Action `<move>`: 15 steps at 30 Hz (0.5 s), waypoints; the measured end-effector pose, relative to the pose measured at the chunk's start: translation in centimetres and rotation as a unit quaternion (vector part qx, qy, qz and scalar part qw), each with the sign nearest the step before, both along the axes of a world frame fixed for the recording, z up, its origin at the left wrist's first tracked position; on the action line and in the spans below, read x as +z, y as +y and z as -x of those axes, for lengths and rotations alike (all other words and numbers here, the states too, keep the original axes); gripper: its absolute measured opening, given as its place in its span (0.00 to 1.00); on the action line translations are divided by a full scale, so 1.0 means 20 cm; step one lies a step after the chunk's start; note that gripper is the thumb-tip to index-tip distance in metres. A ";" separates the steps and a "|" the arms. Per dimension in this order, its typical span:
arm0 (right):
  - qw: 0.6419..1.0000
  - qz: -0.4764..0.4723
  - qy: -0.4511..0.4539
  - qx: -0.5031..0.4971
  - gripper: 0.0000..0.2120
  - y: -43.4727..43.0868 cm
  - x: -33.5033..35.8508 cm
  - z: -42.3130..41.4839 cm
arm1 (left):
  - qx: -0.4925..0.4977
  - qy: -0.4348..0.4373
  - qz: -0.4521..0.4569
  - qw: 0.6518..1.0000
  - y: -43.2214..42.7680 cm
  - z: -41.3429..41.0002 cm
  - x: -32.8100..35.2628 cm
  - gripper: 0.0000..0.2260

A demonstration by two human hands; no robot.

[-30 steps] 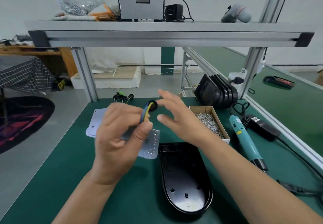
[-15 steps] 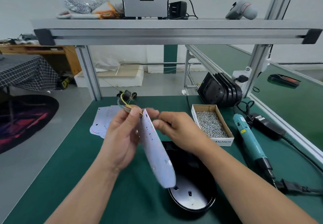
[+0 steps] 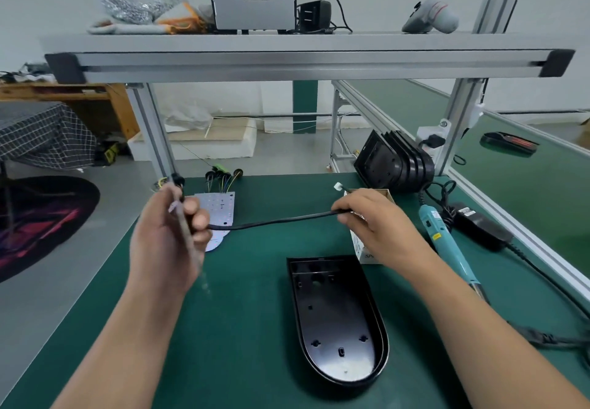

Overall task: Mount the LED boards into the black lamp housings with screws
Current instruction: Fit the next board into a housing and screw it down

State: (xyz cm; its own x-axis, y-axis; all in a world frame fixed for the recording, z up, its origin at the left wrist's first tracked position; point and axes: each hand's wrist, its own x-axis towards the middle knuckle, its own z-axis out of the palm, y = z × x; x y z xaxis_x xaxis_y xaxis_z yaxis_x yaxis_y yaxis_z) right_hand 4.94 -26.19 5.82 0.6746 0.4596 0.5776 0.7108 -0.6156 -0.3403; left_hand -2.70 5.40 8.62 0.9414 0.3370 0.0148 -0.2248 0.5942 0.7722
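Head view shows the person's left hand gripping one LED board, fingers curled round it. The board is seen almost edge-on and is blurred, above the left part of the green mat. The right hand pinches the black cable of this board near its white connector. The cable runs nearly straight between the two hands.

One open black lamp housing lies on the mat, near and right of centre, with nothing inside it. More LED boards lie far left. A stack of housings stands far right, and the box of screws is mostly hidden behind the right hand. The teal electric screwdriver lies to the right, untouched.

I judge the step to be preparing the board's lead before the board is seated. No board is mounted yet and no screw is driven. The next move probably calls for passing the connector and cable through an opening in the far end of the housing. After that the board must be laid flat so that its holes meet the holes in the floor of the housing. The cable should not get trapped under the board.

Compared with half a second ago, the hands have moved well apart. Then they were close together, with the board hanging over the housing. Now the cable is drawn out and the board is off to the left of the housing. One second ago the lead was bunched at the left fingers.
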 end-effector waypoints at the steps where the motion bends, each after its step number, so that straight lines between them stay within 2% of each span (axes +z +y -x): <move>1: 1.000 -0.002 -0.009 -0.006 0.07 0.02 0.00 0.01 | -0.023 0.000 -0.008 1.000 0.01 0.00 0.01 0.17; 3: 0.998 -0.043 -0.046 0.003 0.07 0.06 0.02 0.04 | -0.084 -0.009 -0.027 0.996 0.00 0.00 0.01 0.19; 5: 0.990 -0.101 -0.092 0.034 0.11 0.10 0.07 0.07 | -0.130 0.000 -0.093 0.987 -0.04 0.01 -0.01 0.10; 6: 0.986 -0.118 -0.109 0.053 0.13 0.11 0.09 0.08 | -0.158 0.013 -0.135 0.978 -0.07 0.02 -0.03 0.09; 8: 0.982 -0.104 -0.136 0.081 0.14 0.14 0.14 0.11 | -0.212 0.027 -0.173 0.962 -0.15 0.04 -0.07 0.16; 12: 0.981 -0.007 -0.179 0.075 0.16 0.23 0.14 0.15 | -0.331 0.061 -0.166 0.927 -0.30 0.05 -0.10 0.08; 15: 0.979 0.025 -0.189 0.066 0.15 0.22 0.15 0.14 | -0.389 0.047 -0.085 0.916 -0.32 0.06 -0.12 0.08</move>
State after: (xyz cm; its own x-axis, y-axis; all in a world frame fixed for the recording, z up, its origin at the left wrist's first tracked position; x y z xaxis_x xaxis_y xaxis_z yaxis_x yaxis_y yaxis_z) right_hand 2.17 -21.69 8.73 0.3494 0.5617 0.7499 0.8544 -0.5195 -0.0089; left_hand -3.82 -1.03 6.22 0.8958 -0.4355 -0.0889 0.2875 0.4153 0.8631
